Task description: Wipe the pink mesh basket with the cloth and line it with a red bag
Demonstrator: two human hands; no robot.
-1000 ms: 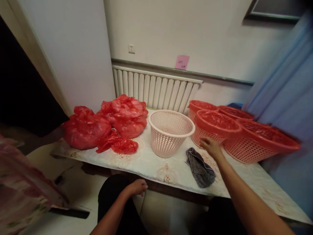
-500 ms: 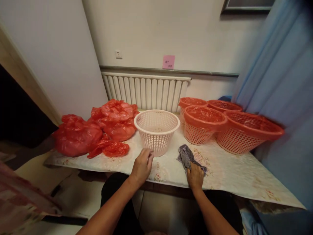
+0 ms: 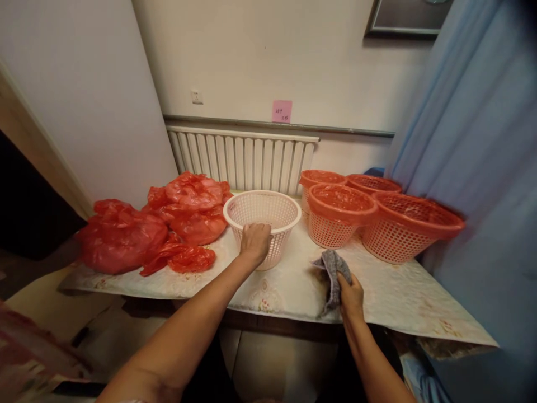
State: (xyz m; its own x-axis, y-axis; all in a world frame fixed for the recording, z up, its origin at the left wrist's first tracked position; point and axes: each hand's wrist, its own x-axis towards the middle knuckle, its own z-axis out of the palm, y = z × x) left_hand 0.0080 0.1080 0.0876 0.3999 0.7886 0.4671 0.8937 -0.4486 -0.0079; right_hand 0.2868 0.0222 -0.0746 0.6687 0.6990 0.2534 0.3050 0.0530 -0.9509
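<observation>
A pale plastic basket [image 3: 277,254] with a perforated wall stands upright on the table, without a bag. My left hand [image 3: 255,244] is closed on its near rim, fingers hooked over into the opening. In my right hand [image 3: 352,299] is a grey cloth [image 3: 334,274], pinched and hanging in folds just above the tabletop, to the right of the pale basket. Behind the cloth stands a basket lined with a red plastic bag [image 3: 331,229], its bag folded over the rim.
More red-lined baskets [image 3: 394,240] stand at the back right beside a blue curtain [image 3: 474,184]. Red plastic bags [image 3: 126,235] lie heaped at the left. A radiator [image 3: 239,157] runs along the wall behind the table [image 3: 293,296], which has a flowered cover.
My left hand has moved up and forward from in front of the pale basket onto its rim. My right hand has lifted the grey cloth off the table.
</observation>
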